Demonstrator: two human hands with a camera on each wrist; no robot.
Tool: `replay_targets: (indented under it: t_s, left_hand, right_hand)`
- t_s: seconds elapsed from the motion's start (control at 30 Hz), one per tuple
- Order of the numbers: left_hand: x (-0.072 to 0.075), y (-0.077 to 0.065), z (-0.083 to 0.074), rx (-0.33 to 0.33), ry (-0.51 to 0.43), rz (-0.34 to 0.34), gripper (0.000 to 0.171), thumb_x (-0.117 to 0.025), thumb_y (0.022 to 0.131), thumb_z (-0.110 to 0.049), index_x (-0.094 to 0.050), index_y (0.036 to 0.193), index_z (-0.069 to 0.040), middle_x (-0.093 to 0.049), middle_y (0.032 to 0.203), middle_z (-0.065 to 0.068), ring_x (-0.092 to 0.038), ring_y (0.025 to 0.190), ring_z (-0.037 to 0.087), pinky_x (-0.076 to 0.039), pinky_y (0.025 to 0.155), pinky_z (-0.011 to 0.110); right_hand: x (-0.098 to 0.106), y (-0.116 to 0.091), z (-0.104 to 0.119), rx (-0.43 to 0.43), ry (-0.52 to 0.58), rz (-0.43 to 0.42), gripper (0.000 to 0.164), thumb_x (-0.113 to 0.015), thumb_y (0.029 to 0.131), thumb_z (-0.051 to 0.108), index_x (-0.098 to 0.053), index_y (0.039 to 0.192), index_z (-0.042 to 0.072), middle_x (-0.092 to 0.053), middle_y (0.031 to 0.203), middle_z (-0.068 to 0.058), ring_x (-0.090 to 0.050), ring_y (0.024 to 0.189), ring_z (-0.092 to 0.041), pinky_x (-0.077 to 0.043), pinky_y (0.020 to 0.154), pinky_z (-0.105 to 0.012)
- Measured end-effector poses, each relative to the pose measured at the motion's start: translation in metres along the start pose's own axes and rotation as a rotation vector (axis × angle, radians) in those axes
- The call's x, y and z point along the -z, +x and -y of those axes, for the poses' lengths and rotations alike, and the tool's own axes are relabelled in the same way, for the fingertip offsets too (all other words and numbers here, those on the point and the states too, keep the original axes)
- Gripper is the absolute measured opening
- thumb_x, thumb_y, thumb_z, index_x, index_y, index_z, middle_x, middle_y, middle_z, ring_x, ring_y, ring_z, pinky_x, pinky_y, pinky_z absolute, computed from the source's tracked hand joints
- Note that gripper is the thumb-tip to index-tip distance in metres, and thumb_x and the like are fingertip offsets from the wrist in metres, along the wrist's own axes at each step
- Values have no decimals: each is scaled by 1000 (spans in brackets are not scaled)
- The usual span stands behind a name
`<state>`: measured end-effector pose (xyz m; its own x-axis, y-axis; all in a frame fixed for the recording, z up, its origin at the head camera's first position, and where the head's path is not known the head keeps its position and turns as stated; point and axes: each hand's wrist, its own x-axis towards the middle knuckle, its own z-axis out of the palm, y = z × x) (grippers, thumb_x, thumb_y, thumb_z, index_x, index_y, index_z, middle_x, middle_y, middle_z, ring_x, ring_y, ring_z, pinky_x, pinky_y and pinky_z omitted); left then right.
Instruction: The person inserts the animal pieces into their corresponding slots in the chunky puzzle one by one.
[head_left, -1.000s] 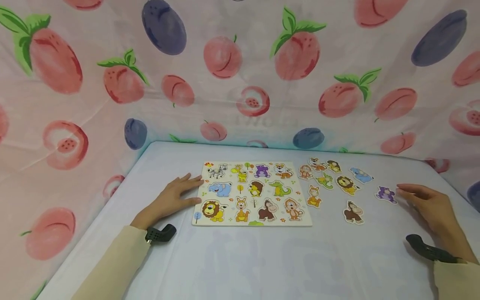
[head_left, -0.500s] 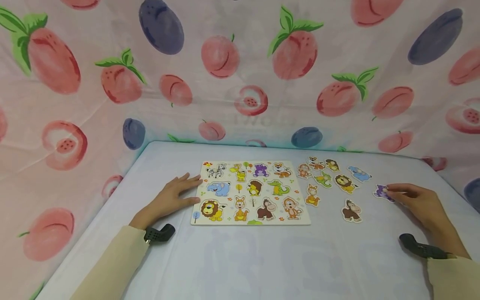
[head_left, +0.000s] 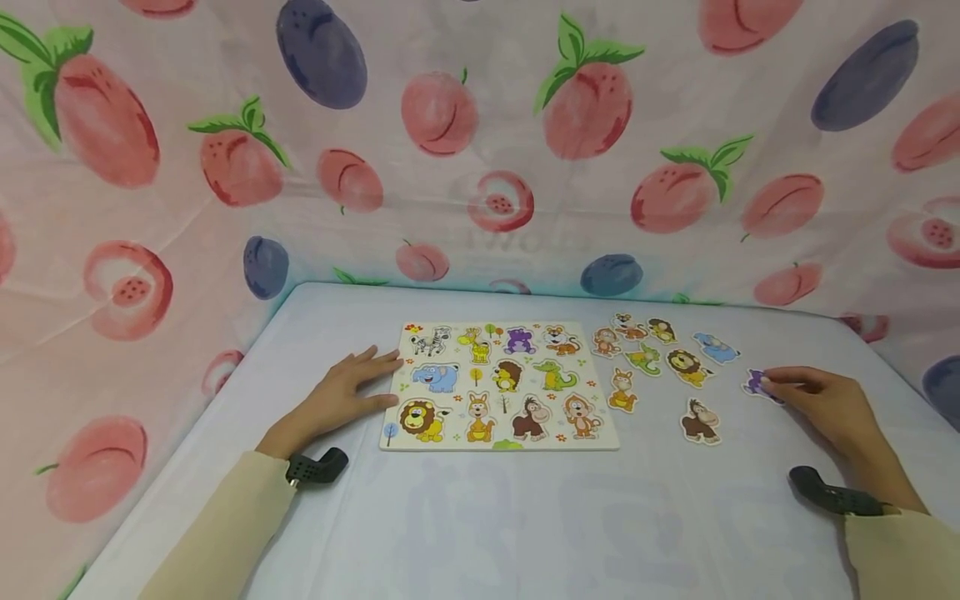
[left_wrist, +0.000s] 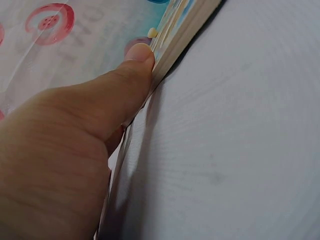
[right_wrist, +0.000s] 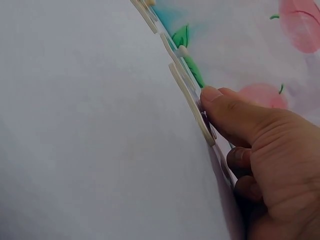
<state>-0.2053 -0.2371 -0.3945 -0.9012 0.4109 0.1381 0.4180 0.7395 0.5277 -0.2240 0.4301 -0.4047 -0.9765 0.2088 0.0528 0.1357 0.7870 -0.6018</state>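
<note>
An animal puzzle board point(head_left: 491, 433) lies flat on the white-covered table in the head view. My left hand point(head_left: 345, 392) rests at its left edge, fingers spread and touching the border. The left wrist view shows the thumb point(left_wrist: 112, 87) against the board's side. Right of the board, my right hand point(head_left: 832, 408) pinches a purple hippo puzzle piece point(head_left: 752, 382) with thumb and index finger; the fingertips hide part of it. In the right wrist view the thumb point(right_wrist: 237, 112) is at the piece and the other fingers are curled. Whether the piece is lifted, I cannot tell.
Several loose animal pieces lie between the board and my right hand, among them a lion point(head_left: 688, 367), an elephant point(head_left: 716, 347), a kangaroo point(head_left: 622, 390) and a crocodile point(head_left: 643, 359). A gorilla piece point(head_left: 701, 422) lies nearer. Fruit-print cloth point(head_left: 555, 217) hangs behind the table.
My right hand has moved left onto the purple hippo piece and now pinches it. The left hand stays at the board's edge.
</note>
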Motion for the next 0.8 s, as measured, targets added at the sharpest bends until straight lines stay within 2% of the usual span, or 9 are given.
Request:
replay_targets:
  t_s: [0.3,0.53,0.8]
  left_hand:
    - [1,0,0,2,4,2,65,-67,87,-44,-49,141,-14,-37,150,3,-17,143,35,-7,113,56]
    - [1,2,0,2,15,3,65,-66,87,-45,-49,142,-15,-37,150,3,-17,143,34,-7,114,54]
    - [0,0,1,1,12,-2,64,-67,87,-44,-49,141,-15,-38,150,3,-17,143,34,-7,114,54]
  right_hand:
    - [-3,1,4,2,-21,-22,64,-55,92,53,-57,125,-1,-51,127,-29,-40,118,-47,-37,92,-64]
    - [0,0,3,0,-2,3,66,-53,92,55,-56,127,-1,-49,129,-30,-36,121,-50,-35,93,-66]
    - [-2,0,3,35,-19,-7,62,-53,93,52,-58,125,-2,-52,125,-30,-40,119,-49,-37,94,-65]
